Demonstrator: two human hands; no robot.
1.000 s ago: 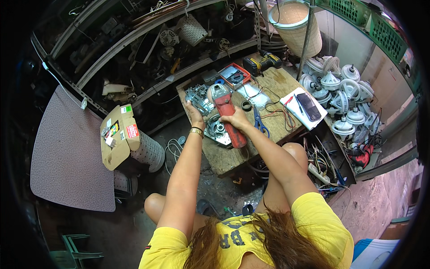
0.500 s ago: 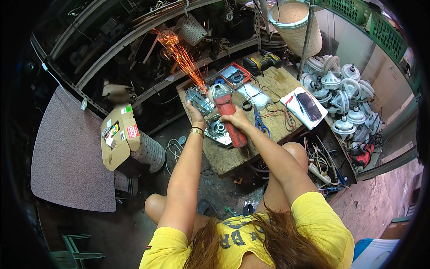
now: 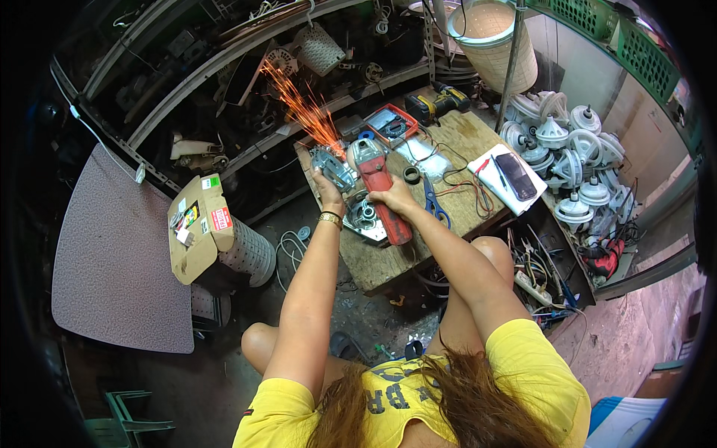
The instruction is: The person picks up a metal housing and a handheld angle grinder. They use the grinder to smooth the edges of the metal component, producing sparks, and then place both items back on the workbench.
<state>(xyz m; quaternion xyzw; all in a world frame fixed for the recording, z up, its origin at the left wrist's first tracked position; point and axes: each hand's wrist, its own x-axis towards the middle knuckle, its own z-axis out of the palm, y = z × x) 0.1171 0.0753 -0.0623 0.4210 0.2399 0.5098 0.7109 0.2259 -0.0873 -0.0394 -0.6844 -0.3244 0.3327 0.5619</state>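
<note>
My right hand point(image 3: 396, 198) is wrapped round the body of a red angle grinder point(image 3: 379, 184), whose silver head points away from me. A grey metal housing point(image 3: 333, 169) is gripped in my left hand point(image 3: 326, 191), just left of the grinder's head. Orange sparks point(image 3: 305, 112) spray up and to the left from where the grinder's disc meets the housing's far end. The exact contact spot is hidden by the glare. Beneath both hands, another round metal part point(image 3: 364, 213) lies on the wooden table point(image 3: 381, 273).
Right of the grinder lie blue-handled scissors point(image 3: 434, 207), a black ring point(image 3: 411, 175) and thin cables. A multimeter in a red tray point(image 3: 390, 124), a yellow-black drill point(image 3: 427, 107) and a phone point(image 3: 515, 177) sit farther out. White gear parts point(image 3: 571, 160) heap at right; a cardboard box point(image 3: 196, 250) stands left.
The spark stream has shifted slightly and looks thinner at its far end. My left hand and the housing have tilted a little; my right hand holds nearly the same place.
</note>
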